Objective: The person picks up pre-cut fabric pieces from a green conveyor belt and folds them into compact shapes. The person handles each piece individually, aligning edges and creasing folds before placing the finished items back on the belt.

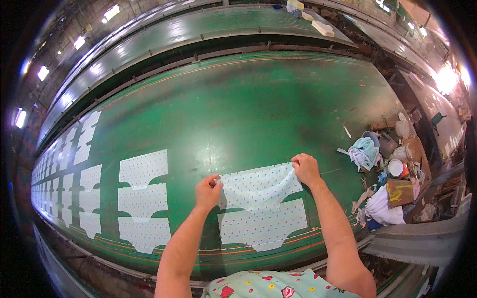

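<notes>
A white dotted fabric piece [257, 188] is stretched between my hands over the long green table [253, 111]. My left hand [208, 192] pinches its upper left corner, and my right hand [306, 168] pinches the upper right one. The cloth sags in soft folds between them, and its lower edge meets or overlaps a second dotted fabric piece [262, 225] lying flat nearer to me. Left of my left hand, a column of similar cut pieces [143, 199] lies flat, with further columns [90, 201] running off to the far left.
At the table's right end sit a pale blue cloth bundle [361, 152], a white cloth [384, 208], a yellow-stained board [400, 192], a white round container [395, 167] and other clutter. Beyond a dark gap stands another long table [231, 22], with pale stacks [322, 28] on it.
</notes>
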The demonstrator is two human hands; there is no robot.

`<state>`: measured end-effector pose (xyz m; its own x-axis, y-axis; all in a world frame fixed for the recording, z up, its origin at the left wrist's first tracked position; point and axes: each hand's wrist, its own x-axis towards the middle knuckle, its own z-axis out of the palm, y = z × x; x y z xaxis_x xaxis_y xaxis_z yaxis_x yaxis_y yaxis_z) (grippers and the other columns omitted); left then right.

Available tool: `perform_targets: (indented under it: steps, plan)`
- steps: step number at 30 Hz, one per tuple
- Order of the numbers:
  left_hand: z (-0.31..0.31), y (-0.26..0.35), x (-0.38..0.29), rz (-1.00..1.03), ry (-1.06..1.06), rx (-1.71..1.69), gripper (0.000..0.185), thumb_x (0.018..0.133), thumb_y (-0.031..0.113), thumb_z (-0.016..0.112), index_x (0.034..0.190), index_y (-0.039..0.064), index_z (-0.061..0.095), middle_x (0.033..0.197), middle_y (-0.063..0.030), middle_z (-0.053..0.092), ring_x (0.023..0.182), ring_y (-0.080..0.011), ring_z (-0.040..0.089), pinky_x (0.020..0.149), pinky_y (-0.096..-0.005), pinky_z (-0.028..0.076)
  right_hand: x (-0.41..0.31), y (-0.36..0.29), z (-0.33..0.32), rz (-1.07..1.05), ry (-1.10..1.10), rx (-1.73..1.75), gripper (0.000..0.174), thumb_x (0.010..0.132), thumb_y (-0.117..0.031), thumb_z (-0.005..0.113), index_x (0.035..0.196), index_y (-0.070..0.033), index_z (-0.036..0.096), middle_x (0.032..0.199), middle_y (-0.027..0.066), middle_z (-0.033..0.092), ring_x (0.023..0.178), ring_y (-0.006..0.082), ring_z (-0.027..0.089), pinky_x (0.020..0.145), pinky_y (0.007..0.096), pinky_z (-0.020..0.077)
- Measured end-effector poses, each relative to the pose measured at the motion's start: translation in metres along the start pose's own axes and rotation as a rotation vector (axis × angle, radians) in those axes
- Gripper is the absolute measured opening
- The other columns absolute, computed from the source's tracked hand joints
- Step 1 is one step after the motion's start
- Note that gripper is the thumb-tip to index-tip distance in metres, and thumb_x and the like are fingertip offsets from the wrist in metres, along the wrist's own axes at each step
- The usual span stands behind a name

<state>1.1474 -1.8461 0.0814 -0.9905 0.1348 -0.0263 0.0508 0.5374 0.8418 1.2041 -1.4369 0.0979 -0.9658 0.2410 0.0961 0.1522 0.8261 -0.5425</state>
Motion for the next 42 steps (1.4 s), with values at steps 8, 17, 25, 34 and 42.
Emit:
perform_targets:
  steps: [8,17,25,34,42]
  plan:
    - [0.006,-0.014,0.01,-0.098,0.082,-0.119,0.035,0.088,0.006,0.084,0.121,-0.001,0.077,0.087,-0.0023,0.074,0.075,-0.0088,0.066,0.072,-0.0268,0.055,0.011,-0.004,-0.007,0.006,-0.102,-0.068,0.011,0.091,-0.016,0.075,0.097,-0.007,0.079,0.102,0.0171,0.075,0.102,0.0393,0.072,0.09,0.0515,0.0575]
    - [0.01,-0.017,0.009,0.043,0.135,-0.028,0.033,0.087,0.008,0.083,0.119,0.005,0.078,0.094,-0.0073,0.077,0.081,-0.0182,0.072,0.075,-0.0333,0.058,0.003,-0.048,-0.031,-0.159,-0.249,-0.355,0.013,0.085,-0.015,0.073,0.09,-0.003,0.073,0.098,0.0207,0.074,0.098,0.0411,0.072,0.087,0.0531,0.0582]
    - [0.003,0.022,-0.001,0.195,0.032,0.426,0.022,0.092,0.004,0.071,0.112,0.011,0.08,0.1,-0.0143,0.069,0.09,-0.037,0.069,0.08,-0.0477,0.056,-0.117,-0.179,-0.051,-0.453,-0.77,0.884,0.009,0.082,0.003,0.07,0.091,-0.001,0.07,0.09,0.0091,0.07,0.082,0.0201,0.069,0.074,0.0349,0.0551]
    - [-0.097,0.092,-0.056,0.449,0.155,0.094,0.023,0.087,-0.01,0.069,0.103,0.005,0.076,0.101,-0.0129,0.068,0.093,-0.0295,0.068,0.086,-0.0387,0.055,-0.12,-0.099,-0.121,-0.345,0.017,0.393,0.021,0.078,0.009,0.067,0.095,-0.002,0.075,0.084,0.011,0.066,0.076,0.0242,0.067,0.07,0.0352,0.0546]
    - [-0.11,0.103,-0.171,0.246,-0.406,-0.28,0.014,0.087,-0.005,0.071,0.098,0.003,0.073,0.109,-0.0125,0.074,0.101,-0.0249,0.07,0.094,-0.038,0.054,-0.174,-0.052,-0.13,-0.236,-0.251,0.544,0.012,0.077,0.002,0.068,0.088,-0.002,0.073,0.082,0.0117,0.066,0.076,0.0247,0.067,0.07,0.0347,0.0532]
